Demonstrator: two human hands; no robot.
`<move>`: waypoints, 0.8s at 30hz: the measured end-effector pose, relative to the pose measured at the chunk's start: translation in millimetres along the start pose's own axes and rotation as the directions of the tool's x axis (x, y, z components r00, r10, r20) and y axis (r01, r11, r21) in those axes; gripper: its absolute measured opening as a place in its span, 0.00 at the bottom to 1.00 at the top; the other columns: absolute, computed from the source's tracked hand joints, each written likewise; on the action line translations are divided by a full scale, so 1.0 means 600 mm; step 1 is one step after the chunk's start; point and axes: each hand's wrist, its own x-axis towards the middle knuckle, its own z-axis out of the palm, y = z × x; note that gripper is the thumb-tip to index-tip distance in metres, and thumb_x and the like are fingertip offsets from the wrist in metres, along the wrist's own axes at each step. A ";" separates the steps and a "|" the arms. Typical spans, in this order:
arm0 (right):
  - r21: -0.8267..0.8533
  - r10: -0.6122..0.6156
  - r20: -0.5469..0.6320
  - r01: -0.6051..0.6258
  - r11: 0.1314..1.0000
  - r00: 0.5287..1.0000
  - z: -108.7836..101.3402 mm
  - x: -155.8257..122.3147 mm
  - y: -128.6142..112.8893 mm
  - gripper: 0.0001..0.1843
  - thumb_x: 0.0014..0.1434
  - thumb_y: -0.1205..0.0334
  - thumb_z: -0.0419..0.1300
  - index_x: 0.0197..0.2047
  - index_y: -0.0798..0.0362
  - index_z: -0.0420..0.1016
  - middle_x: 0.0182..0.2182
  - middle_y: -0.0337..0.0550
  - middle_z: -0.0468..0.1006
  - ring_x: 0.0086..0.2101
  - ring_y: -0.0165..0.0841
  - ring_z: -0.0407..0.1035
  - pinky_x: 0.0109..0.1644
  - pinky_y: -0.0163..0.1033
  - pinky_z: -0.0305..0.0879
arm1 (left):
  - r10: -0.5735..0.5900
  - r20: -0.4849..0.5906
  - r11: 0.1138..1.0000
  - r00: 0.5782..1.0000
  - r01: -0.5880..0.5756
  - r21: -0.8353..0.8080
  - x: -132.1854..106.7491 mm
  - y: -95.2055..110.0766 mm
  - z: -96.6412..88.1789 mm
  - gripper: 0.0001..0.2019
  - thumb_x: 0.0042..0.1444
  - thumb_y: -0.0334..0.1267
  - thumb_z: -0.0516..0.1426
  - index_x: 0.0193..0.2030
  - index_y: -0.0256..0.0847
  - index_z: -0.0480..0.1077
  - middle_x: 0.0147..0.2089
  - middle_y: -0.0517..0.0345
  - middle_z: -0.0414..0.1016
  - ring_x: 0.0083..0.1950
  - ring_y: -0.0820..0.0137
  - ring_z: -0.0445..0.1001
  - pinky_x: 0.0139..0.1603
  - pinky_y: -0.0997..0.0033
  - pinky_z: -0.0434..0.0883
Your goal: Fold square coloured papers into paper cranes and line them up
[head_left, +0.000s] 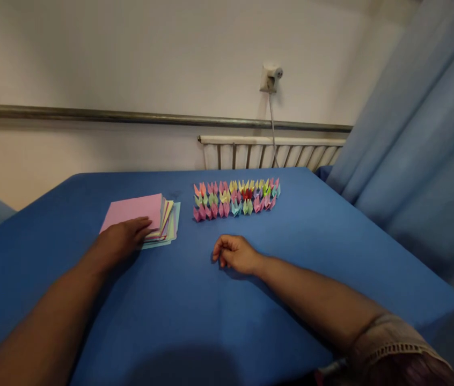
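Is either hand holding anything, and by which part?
Nothing gripped: left hand lies flat on the near corner of the pink-topped stack of coloured paper squares; right hand rests curled, apparently empty.

1. Flat stack of square coloured paper sheets [138,212]: pink sheet on top, yellow, green and pale blue edges fanned out at the right and near sides. Lying left of centre, near-left corner under the left hand [124,238].
2. Small folded paper pieces [236,199] in pink, yellow, green, blue and red. Standing upright in three tidy rows, just right of the stack and slightly farther.
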 end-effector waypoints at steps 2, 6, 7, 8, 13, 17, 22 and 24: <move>0.009 0.007 0.006 -0.007 1.000 1.000 0.000 0.000 -0.003 0.14 0.47 0.80 0.47 0.29 0.53 0.67 0.24 0.33 0.73 0.19 0.22 0.64 0.23 0.27 0.57 | -0.007 0.003 0.996 1.000 0.006 0.088 0.003 -0.003 0.002 0.20 0.57 0.48 0.49 0.51 0.44 0.72 0.55 0.53 0.75 0.54 0.53 0.72 0.52 0.61 0.66; 0.012 0.029 0.010 -0.029 1.000 1.000 0.001 0.000 -0.005 0.15 0.48 0.81 0.47 0.29 0.53 0.67 0.25 0.34 0.74 0.19 0.22 0.64 0.22 0.27 0.57 | -0.103 -0.007 0.971 0.995 0.102 0.214 0.006 -0.001 -0.001 0.19 0.60 0.44 0.47 0.51 0.41 0.72 0.49 0.55 0.78 0.46 0.57 0.74 0.44 0.66 0.66; 0.009 0.032 0.010 -0.032 0.999 0.999 0.001 0.000 -0.005 0.15 0.48 0.81 0.47 0.29 0.53 0.67 0.25 0.34 0.74 0.19 0.22 0.64 0.22 0.27 0.57 | -0.123 -0.010 0.967 0.992 0.123 0.225 0.006 0.001 -0.003 0.19 0.60 0.44 0.47 0.51 0.40 0.72 0.48 0.55 0.78 0.45 0.59 0.73 0.44 0.68 0.65; 0.006 0.033 0.007 -0.033 0.999 0.999 0.002 0.001 -0.005 0.15 0.48 0.81 0.47 0.29 0.53 0.67 0.25 0.34 0.74 0.19 0.22 0.64 0.23 0.27 0.57 | -0.143 -0.018 0.962 0.990 0.143 0.231 0.005 0.004 -0.007 0.19 0.61 0.44 0.46 0.50 0.40 0.72 0.47 0.57 0.78 0.45 0.61 0.73 0.43 0.69 0.65; -0.015 0.036 0.004 -0.036 0.999 0.999 0.003 0.002 -0.003 0.15 0.49 0.81 0.47 0.29 0.53 0.68 0.25 0.34 0.74 0.19 0.23 0.64 0.23 0.28 0.58 | -0.218 -0.051 0.962 0.975 0.223 0.157 -0.009 0.024 -0.026 0.18 0.59 0.50 0.48 0.44 0.42 0.73 0.42 0.63 0.78 0.41 0.66 0.72 0.41 0.74 0.64; -0.032 0.034 0.006 -0.034 0.999 0.999 0.004 0.000 -0.004 0.16 0.49 0.82 0.46 0.30 0.53 0.68 0.25 0.34 0.74 0.20 0.22 0.64 0.22 0.26 0.58 | -0.230 -0.024 0.963 0.973 0.231 0.140 -0.011 0.027 -0.030 0.19 0.59 0.52 0.48 0.43 0.43 0.73 0.39 0.62 0.78 0.40 0.65 0.72 0.38 0.73 0.64; -0.058 0.013 0.013 -0.012 0.998 1.000 0.006 -0.002 -0.007 0.17 0.49 0.83 0.45 0.30 0.54 0.67 0.26 0.34 0.73 0.20 0.22 0.64 0.22 0.26 0.57 | -0.059 -0.036 0.994 0.998 0.062 0.092 0.004 0.006 -0.022 0.22 0.61 0.47 0.45 0.52 0.36 0.70 0.55 0.50 0.73 0.52 0.61 0.71 0.49 0.69 0.65; -0.087 0.011 0.014 -0.010 0.996 1.000 0.007 -0.003 -0.007 0.17 0.49 0.83 0.45 0.30 0.54 0.67 0.25 0.34 0.73 0.20 0.21 0.64 0.24 0.26 0.58 | -0.054 -0.022 0.989 0.998 0.056 0.136 0.007 0.004 -0.022 0.20 0.61 0.44 0.45 0.50 0.37 0.71 0.54 0.50 0.73 0.52 0.61 0.71 0.49 0.68 0.65</move>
